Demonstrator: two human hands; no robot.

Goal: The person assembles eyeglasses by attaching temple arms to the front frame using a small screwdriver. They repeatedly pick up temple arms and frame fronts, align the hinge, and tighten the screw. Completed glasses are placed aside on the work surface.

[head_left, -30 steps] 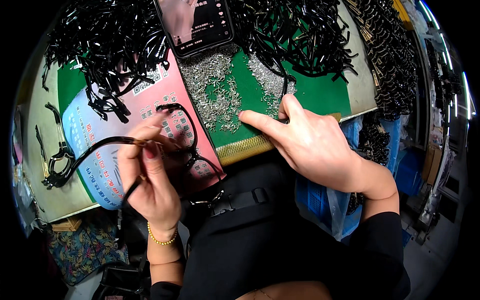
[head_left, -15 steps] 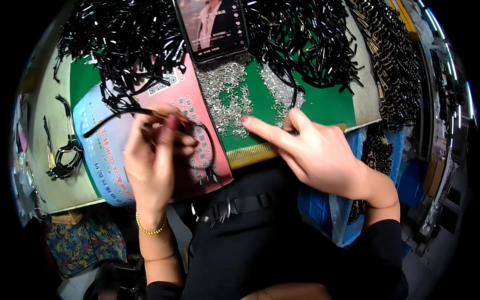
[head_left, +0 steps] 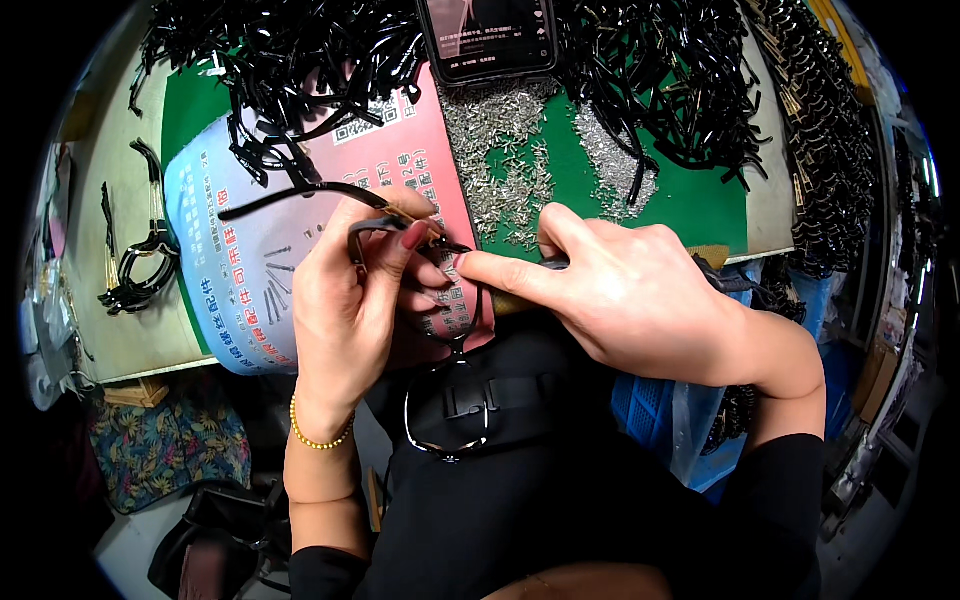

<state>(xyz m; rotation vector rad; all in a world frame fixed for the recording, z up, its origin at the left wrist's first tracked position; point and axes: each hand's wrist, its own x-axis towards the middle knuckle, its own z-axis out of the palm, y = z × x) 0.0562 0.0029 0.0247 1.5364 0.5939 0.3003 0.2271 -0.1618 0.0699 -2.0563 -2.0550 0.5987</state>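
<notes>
My left hand (head_left: pixel 350 300) grips a black eyeglass frame (head_left: pixel 445 400) near its hinge. One thin temple arm (head_left: pixel 290 195) sticks out to the upper left, and the lens rims hang down over my dark lap. My right hand (head_left: pixel 630 295) comes in from the right with its thumb and forefinger pinched together at that same hinge, touching the frame. Whatever small part sits between those fingertips is too small to tell. Both hands meet at the table's front edge, over a pink and blue printed sheet (head_left: pixel 230 260).
A heap of small silver screws (head_left: pixel 505 150) lies on a green mat (head_left: pixel 700 200). Piles of black temple arms (head_left: pixel 290 60) fill the back and right. A phone (head_left: pixel 490 35) stands at the top. Finished black frames (head_left: pixel 145 265) lie at left.
My left hand turned the frame and drew it nearer to me. My right hand left the screw heap and came to the hinge. The view shifted lower.
</notes>
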